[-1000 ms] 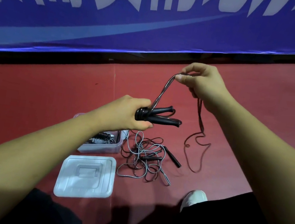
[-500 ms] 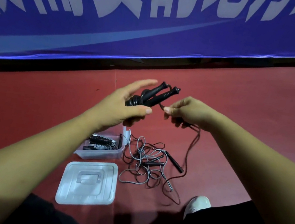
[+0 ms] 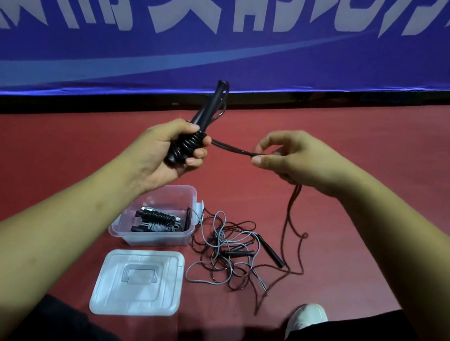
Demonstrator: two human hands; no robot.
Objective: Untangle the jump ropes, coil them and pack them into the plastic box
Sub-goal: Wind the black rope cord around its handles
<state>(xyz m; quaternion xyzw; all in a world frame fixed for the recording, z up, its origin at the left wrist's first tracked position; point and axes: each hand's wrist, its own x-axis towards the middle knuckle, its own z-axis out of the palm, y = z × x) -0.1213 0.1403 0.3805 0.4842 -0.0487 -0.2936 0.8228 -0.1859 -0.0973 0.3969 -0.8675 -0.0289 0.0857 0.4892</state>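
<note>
Since half a second ago our right hand has drawn away from our left hand, and the black handles have swung up to stand nearly upright. Nearest us, a translucent lid lies flat on the red floor, with a white shoe to its right. Just beyond the lid sits the clear plastic box, holding a coiled rope in black and grey. Beside the box lies a tangle of thin grey and dark ropes. Higher up, our left hand grips the handles, dark turns wound tight round their lower part. Our right hand pinches the dark cord between thumb and forefinger, taut between the hands; the rest hangs to the floor. Behind runs a blue banner.
</note>
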